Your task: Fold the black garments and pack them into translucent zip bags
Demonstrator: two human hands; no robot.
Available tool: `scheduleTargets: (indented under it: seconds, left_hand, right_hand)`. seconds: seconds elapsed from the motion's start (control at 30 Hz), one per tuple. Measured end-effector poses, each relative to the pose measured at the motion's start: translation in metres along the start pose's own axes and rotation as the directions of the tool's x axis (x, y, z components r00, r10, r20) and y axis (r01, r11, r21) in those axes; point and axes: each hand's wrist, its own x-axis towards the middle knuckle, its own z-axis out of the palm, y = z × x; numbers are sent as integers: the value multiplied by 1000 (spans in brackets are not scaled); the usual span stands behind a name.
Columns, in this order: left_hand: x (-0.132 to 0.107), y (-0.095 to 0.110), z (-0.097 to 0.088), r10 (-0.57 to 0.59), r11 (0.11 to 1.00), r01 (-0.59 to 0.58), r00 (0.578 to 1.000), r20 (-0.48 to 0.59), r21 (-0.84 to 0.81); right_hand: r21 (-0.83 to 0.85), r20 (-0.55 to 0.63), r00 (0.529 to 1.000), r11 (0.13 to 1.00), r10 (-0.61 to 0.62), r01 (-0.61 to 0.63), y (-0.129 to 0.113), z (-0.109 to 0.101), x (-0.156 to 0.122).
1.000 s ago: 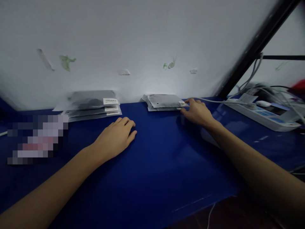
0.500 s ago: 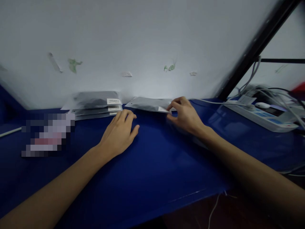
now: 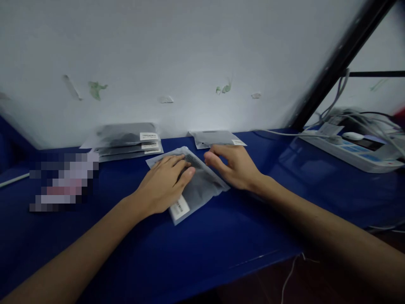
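Observation:
A grey translucent zip bag (image 3: 202, 185) with a white barcode label lies slanted on the blue table. My left hand (image 3: 166, 179) rests flat on its left part, fingers spread and thumb out. Just past the bag's right edge, my right hand (image 3: 237, 166) hovers with curled fingers, thumb tip close to the index finger. Nothing shows between them. Behind that hand, another labelled grey bag (image 3: 211, 137) lies against the wall. A stack of similar bags (image 3: 126, 133) sits at the back left, labels facing right.
A pixelated, blurred-out item (image 3: 68, 179) lies on the left of the blue tabletop (image 3: 190, 257). At the right stands a pale device (image 3: 363, 156) with blue keys, under tangled cables (image 3: 341, 116). A white wall (image 3: 190, 55) closes the back.
A grey bag now lies beneath my left hand, nearer to me, while another stays by the wall. My right hand has come slightly toward me from the back bags.

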Motion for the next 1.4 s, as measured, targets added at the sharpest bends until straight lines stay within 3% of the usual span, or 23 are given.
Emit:
scheduleTargets:
  seconds: [0.1,0.27,0.5,0.73,0.97,1.23,1.4]
  left_hand:
    - [-2,14,-4,18,999,-19,1000,-4,-46]
    - [-7,26,-1,89,995,-89,996,-5,-45]
    - [-12,30,3,163,986,-161,986,45,-46]
    - [-12,38,3,128,992,-129,985,113,3]
    - [-10,41,11,12,994,-9,1000,-26,110]
    - [-1,9,7,-118,965,139,987,-106,224]
    - [0,-6,2,-184,955,202,978,-99,219]
  right_hand:
    - [-99,-21,984,979,175,-177,21,5,3]
    - [-148,63,967,961,246,-234,38,17,4]
    - [-129,29,937,931,349,-343,37,25,6]
    - [-117,-2,932,925,363,-361,35,27,8]
    - [-127,77,956,953,284,-273,15,23,4]
    - [75,276,939,969,208,-236,-1,10,0]
    - [62,384,912,981,147,-184,-9,-2,-3]
